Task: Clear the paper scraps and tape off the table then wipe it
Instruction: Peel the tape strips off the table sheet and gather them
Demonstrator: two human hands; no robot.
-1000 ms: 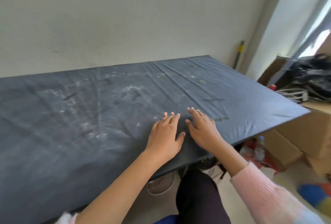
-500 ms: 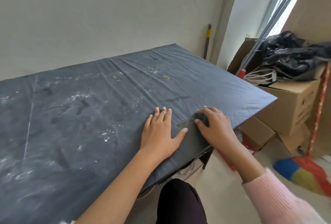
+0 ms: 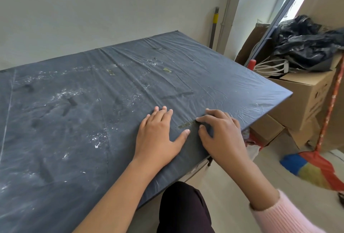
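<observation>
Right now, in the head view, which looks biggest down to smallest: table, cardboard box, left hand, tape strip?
1. table
2. cardboard box and left hand look about alike; the hand is nearer, so no ranking
3. tape strip

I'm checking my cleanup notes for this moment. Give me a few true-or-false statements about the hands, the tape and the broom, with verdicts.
1. The left hand lies flat on the table. True.
2. The right hand holds a cloth. False: there is no cloth; its index fingertip is at the end of a tape strip.
3. Tape bits lie farther back on the table. True.
4. The broom lies on the table. False: it stands on the floor, right of the table.
</observation>
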